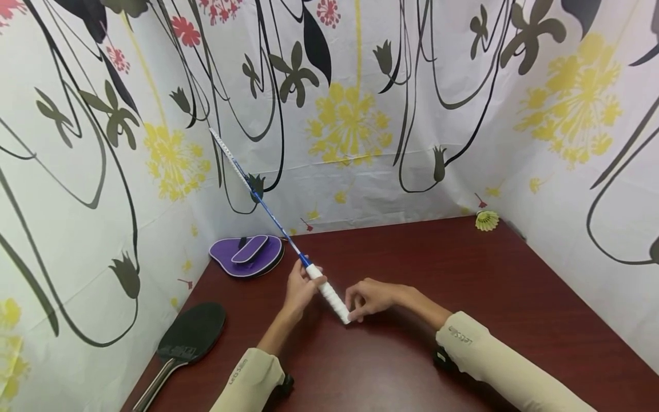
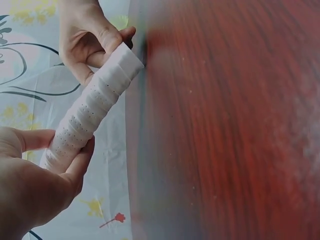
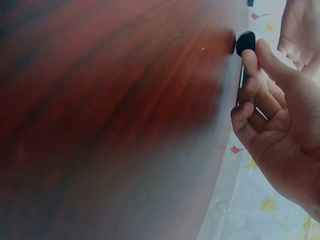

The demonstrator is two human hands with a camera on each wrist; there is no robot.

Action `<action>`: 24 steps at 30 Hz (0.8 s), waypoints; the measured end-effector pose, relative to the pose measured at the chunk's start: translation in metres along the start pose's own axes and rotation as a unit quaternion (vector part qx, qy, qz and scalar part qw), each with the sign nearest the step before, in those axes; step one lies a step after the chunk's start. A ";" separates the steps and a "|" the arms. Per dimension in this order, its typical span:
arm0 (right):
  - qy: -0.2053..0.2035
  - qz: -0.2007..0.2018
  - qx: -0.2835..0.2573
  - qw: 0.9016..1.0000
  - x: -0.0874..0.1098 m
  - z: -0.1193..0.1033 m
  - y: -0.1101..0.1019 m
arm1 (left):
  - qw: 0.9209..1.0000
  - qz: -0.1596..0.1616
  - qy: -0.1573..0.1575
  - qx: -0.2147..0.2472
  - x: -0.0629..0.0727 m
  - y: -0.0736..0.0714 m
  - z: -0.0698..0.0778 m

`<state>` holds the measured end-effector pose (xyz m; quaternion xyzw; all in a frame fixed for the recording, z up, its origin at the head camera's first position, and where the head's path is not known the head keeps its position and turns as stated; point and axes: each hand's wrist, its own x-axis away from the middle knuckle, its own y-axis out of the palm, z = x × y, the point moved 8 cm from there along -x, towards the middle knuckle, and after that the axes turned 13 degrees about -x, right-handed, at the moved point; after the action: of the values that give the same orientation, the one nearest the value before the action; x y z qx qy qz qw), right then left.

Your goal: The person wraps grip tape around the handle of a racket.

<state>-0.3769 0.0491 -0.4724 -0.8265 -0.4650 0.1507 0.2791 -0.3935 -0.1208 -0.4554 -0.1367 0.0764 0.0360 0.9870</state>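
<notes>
A blue and white badminton racket (image 1: 273,217) slants up and away to the left, its head edge-on in the head view. My left hand (image 1: 304,288) grips the upper part of the white-wrapped handle (image 2: 87,110), thumb on one side and fingers on the other. At the butt end, my right hand (image 1: 380,296) pinches the handle between thumb and index finger, with its other fingers curled. The right wrist view shows the black butt cap (image 3: 245,43) by those fingertips. The wrap has overlapping turns dotted with small holes.
On the dark red table (image 1: 412,257), a black table tennis paddle (image 1: 193,332) lies at the left edge. Behind it is a purple paddle case (image 1: 221,254). A yellow shuttlecock (image 1: 486,220) sits at the back right corner. Flower-patterned cloth (image 1: 350,189) hangs around the table.
</notes>
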 end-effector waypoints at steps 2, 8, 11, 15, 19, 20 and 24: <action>0.002 -0.001 0.000 1.000 -0.001 0.000 0.000 | 1.000 -0.004 -0.001 0.006 0.000 0.000 0.000; 0.003 -0.013 -0.015 1.000 -0.003 -0.002 0.001 | 1.000 -0.016 0.004 0.019 -0.001 0.000 -0.001; -0.001 -0.023 -0.034 0.999 -0.004 -0.001 0.002 | 0.999 -0.023 0.004 0.022 0.000 0.000 -0.002; -0.004 -0.034 -0.051 0.998 -0.006 0.001 0.003 | 0.999 -0.031 0.000 0.033 0.000 0.000 -0.004; -0.005 -0.038 -0.059 0.998 -0.008 0.002 0.002 | 0.998 -0.035 0.000 0.048 -0.001 -0.001 -0.006; -0.006 -0.039 -0.061 0.997 -0.009 0.002 0.001 | 0.998 -0.035 0.000 0.052 -0.001 -0.001 -0.006; -0.015 -0.040 -0.057 0.997 -0.010 0.002 0.000 | 0.997 -0.035 -0.006 0.062 -0.001 -0.001 -0.008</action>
<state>-0.3831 0.0407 -0.4743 -0.8196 -0.5097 0.1248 0.2300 -0.3953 -0.1243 -0.4630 -0.0779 0.0681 -0.0026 0.9946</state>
